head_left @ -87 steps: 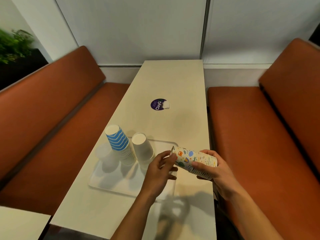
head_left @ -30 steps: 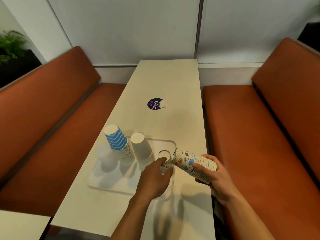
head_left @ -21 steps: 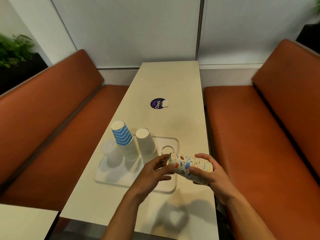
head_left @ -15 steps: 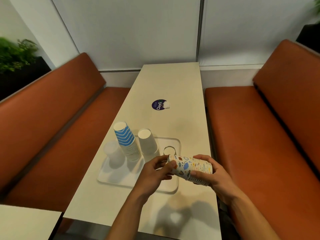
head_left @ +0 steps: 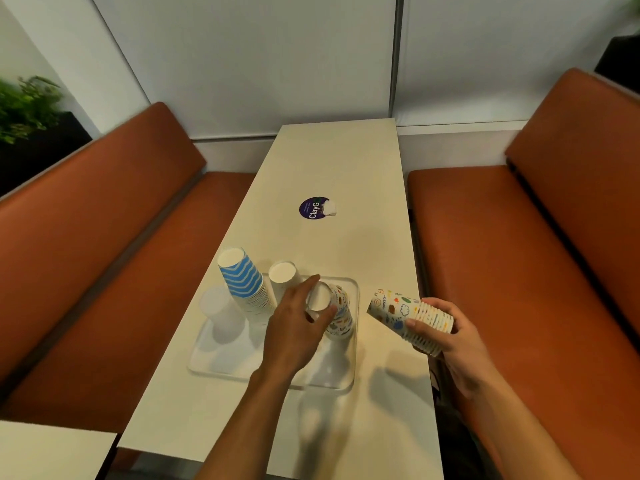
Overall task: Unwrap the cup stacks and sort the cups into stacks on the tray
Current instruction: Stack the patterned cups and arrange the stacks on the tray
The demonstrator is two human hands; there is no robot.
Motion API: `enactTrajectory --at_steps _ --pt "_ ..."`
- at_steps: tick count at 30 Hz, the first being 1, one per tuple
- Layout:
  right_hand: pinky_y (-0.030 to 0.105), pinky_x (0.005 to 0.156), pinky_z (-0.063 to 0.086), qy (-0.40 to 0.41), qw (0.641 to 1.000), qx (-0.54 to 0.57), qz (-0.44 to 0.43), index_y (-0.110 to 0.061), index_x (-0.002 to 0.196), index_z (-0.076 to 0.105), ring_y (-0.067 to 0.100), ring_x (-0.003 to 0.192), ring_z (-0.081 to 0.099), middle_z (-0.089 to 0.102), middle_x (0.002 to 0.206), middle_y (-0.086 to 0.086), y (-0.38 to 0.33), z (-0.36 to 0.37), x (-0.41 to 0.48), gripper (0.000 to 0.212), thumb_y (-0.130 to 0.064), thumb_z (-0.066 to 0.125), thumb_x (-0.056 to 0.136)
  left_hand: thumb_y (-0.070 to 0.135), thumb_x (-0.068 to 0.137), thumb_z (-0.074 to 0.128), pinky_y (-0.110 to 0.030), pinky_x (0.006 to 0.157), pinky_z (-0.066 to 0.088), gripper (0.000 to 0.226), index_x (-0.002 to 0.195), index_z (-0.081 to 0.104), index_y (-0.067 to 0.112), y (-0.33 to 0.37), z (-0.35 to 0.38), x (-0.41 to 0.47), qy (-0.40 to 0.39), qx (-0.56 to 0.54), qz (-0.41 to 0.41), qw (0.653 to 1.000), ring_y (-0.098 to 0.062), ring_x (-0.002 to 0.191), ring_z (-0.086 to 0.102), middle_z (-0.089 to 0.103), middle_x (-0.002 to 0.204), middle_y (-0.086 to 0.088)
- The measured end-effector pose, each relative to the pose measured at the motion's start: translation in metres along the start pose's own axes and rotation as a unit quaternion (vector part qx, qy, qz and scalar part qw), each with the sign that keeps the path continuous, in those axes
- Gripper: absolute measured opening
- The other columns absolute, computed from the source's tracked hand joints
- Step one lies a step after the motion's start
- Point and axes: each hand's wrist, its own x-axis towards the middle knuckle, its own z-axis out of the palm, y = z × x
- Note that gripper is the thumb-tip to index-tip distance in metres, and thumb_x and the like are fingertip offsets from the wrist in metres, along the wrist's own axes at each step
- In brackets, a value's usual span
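Note:
A white tray lies on the near part of the table. On it stand upside-down stacks: a blue-striped stack, a plain white stack and a clear plastic cup. My left hand grips a patterned cup, upside down on the tray's right side. My right hand holds a stack of patterned cups sideways above the table's right edge.
The cream table runs away from me, with a round purple sticker at its middle. Orange benches flank it on both sides. A plant stands at far left.
My left hand pulled one patterned cup off the stack in my right hand and carried it left and down onto the tray. My right hand moved right with the remaining stack.

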Motion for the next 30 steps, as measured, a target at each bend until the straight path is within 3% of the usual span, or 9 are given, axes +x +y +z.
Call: enactTrajectory --at_steps 4,13,17,20,23,25,27,30 --pt "0.037 0.072 0.058 0.002 1.0 0.007 0.004 -0.012 0.126 0.063 0.029 0.099 0.071 0.074 0.115 0.012 0.0 -0.002 0.006 0.068 -0.014 0.087 0.062 0.047 0.095 0.066 -0.037 0.095 0.05 0.062 0.151 0.041 0.036 -0.004 0.024 0.016 -0.055 0.104 -0.004 0.993 -0.02 0.127 0.056 0.05 0.147 0.01" --pt "0.031 0.065 0.059 -0.005 1.0 -0.002 0.011 -0.012 0.124 0.062 0.019 0.088 0.074 0.074 0.112 0.01 0.002 -0.004 0.015 0.068 -0.014 0.087 0.062 0.039 0.098 0.063 -0.04 0.1 0.045 0.065 0.156 0.034 0.032 -0.02 0.059 0.023 -0.139 0.125 -0.054 0.981 -0.025 0.133 0.051 0.046 0.154 0.006" --pt "0.034 0.071 0.06 -0.017 1.0 -0.002 0.015 -0.013 0.125 0.062 0.027 0.098 0.073 0.073 0.114 0.012 0.002 -0.001 0.017 0.069 -0.014 0.088 0.062 0.035 0.098 0.064 -0.038 0.102 0.047 0.061 0.153 0.038 0.035 -0.013 0.051 0.014 -0.113 0.096 -0.041 0.988 -0.021 0.131 0.053 0.047 0.152 0.009" --pt "0.038 0.076 0.06 -0.035 0.999 -0.001 0.018 -0.013 0.124 0.062 0.035 0.106 0.072 0.074 0.115 0.012 0.002 0.004 0.016 0.068 -0.013 0.09 0.061 0.042 0.101 0.059 -0.032 0.09 0.054 0.037 0.137 0.057 0.035 0.004 0.04 0.006 -0.071 -0.056 -0.081 0.993 -0.013 0.105 0.066 0.062 0.134 0.012" --pt "0.042 0.081 0.06 -0.062 0.998 -0.008 0.02 -0.011 0.124 0.062 0.037 0.108 0.071 0.075 0.113 0.012 -0.001 0.012 0.011 0.069 -0.011 0.09 0.061 0.045 0.1 0.06 -0.032 0.069 0.057 0.029 0.126 0.065 0.032 0.02 0.03 0.0 -0.137 -0.263 -0.157 0.942 -0.014 0.094 0.071 0.071 0.121 0.002" --pt "0.043 0.082 0.061 -0.078 0.997 -0.014 0.02 -0.011 0.124 0.062 0.036 0.107 0.072 0.075 0.112 0.01 -0.002 0.019 0.004 0.071 -0.011 0.091 0.06 0.038 0.098 0.065 -0.037 0.072 0.06 0.023 0.121 0.064 0.032 0.023 0.023 -0.006 -0.171 -0.304 -0.159 0.923 -0.019 0.096 0.073 0.073 0.113 -0.002" --pt "0.041 0.08 0.061 -0.082 0.996 -0.015 0.021 -0.012 0.124 0.062 0.033 0.106 0.073 0.076 0.11 0.008 -0.001 0.026 -0.005 0.072 -0.013 0.092 0.058 0.034 0.093 0.072 -0.042 0.078 0.061 0.028 0.119 0.063 0.033 0.019 0.017 -0.013 -0.179 -0.326 -0.159 0.915 -0.025 0.095 0.074 0.074 0.11 -0.003" --pt "0.036 0.076 0.063 -0.079 0.997 -0.007 0.027 -0.011 0.123 0.063 0.028 0.1 0.074 0.076 0.11 0.009 0.002 0.032 -0.022 0.074 -0.015 0.092 0.056 0.037 0.086 0.079 -0.037 0.075 0.06 0.051 0.131 0.063 0.019 0.009 0.006 -0.024 -0.177 -0.353 -0.172 0.902 -0.025 0.089 0.074 0.075 0.11 -0.01"
